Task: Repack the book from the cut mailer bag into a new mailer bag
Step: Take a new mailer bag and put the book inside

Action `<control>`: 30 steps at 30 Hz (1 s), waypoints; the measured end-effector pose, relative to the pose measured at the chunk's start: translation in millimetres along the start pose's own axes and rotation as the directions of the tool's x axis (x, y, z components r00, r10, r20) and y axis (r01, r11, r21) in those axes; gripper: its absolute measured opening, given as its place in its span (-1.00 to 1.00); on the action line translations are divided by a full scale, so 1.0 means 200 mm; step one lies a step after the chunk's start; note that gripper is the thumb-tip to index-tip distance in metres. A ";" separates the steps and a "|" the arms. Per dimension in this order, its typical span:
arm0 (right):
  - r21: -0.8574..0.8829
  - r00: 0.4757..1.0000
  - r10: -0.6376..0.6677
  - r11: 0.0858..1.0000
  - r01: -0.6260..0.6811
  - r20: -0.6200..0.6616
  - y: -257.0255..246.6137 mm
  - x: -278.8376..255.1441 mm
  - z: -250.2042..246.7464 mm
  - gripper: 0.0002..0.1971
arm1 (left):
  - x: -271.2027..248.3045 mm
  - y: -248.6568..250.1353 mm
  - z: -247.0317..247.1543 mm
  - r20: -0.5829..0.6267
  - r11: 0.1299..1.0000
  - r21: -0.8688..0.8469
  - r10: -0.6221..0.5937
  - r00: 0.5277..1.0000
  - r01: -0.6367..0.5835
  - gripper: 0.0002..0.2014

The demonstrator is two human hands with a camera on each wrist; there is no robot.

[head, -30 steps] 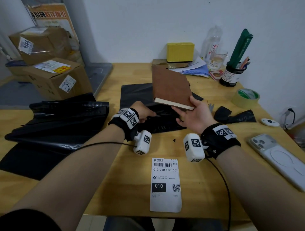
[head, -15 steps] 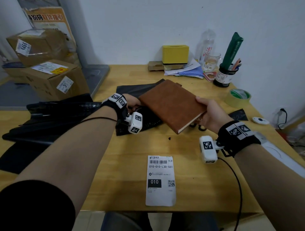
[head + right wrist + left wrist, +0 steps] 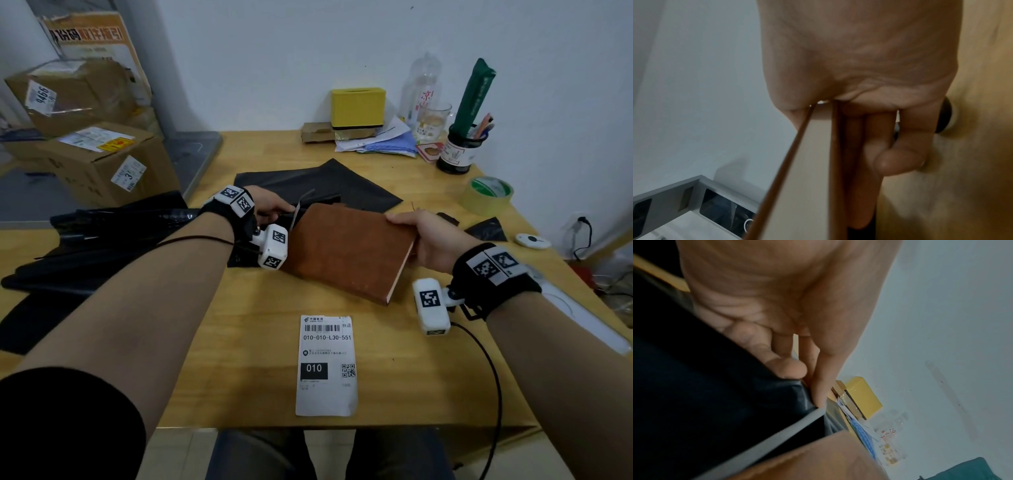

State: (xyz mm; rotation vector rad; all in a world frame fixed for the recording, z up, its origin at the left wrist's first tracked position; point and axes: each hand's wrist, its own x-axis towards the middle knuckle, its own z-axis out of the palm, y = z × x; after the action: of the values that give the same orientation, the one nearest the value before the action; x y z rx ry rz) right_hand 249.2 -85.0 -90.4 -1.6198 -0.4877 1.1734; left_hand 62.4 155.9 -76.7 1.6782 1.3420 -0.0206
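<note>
A brown-covered book [image 3: 346, 250] hangs tilted above the wooden table [image 3: 239, 359]. My right hand [image 3: 421, 236] grips its right end, thumb on the cover, fingers [image 3: 861, 162] under it; the pale page edge [image 3: 816, 162] shows in the right wrist view. A black mailer bag [image 3: 318, 188] lies flat behind the book. My left hand [image 3: 270, 205] pinches the bag's mouth edge [image 3: 777, 433] and lifts it beside the book's left corner [image 3: 818, 457]. I cannot tell whether that corner is inside the mouth.
A white shipping label [image 3: 327, 365] lies near the front edge. A pile of black bags [image 3: 89, 246] sits left, black scraps [image 3: 486, 229] and a tape roll [image 3: 486, 195] right. A pen cup [image 3: 459, 150], glass, yellow box [image 3: 358, 108] and papers line the back. Cardboard boxes [image 3: 102, 161] stand far left.
My right hand has swung the book down and left, from raised over the bag to level at its mouth. My left hand moved left along the bag and lifted its edge.
</note>
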 end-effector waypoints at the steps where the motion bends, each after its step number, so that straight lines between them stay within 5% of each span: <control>1: -0.006 1.000 -0.001 1.000 0.001 0.005 0.00 -0.01 0.00 -0.60 | -0.01 0.01 0.00 -0.009 0.999 -0.035 0.008 1.000 -0.008 -0.59; 10: -0.114 0.996 0.016 0.993 -0.005 0.092 0.00 -0.06 0.00 -0.56 | -0.10 0.07 0.01 -0.130 0.970 -0.208 0.101 0.986 -0.127 -0.81; 18: -0.032 0.994 0.036 0.999 -0.033 0.102 0.03 -0.05 0.00 -0.52 | -0.16 0.08 0.03 -0.140 0.990 -0.039 0.130 0.982 -0.136 -0.90; 23: 0.152 0.998 0.041 0.987 -0.048 0.051 0.06 -0.03 -0.01 -0.71 | -0.16 0.07 0.02 -0.156 0.987 0.116 0.129 0.979 -0.111 -0.47; 30: 0.212 0.996 0.059 0.975 -0.072 0.066 0.04 -0.03 0.03 -0.89 | -0.19 0.10 0.03 -0.224 0.966 0.195 0.214 0.951 -0.171 -0.47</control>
State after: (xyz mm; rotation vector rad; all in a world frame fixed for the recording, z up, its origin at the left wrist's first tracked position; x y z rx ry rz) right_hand 239.1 -89.9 -94.3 -1.4277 -0.3346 1.2813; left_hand 65.9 124.0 -46.6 2.0070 1.3796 0.1944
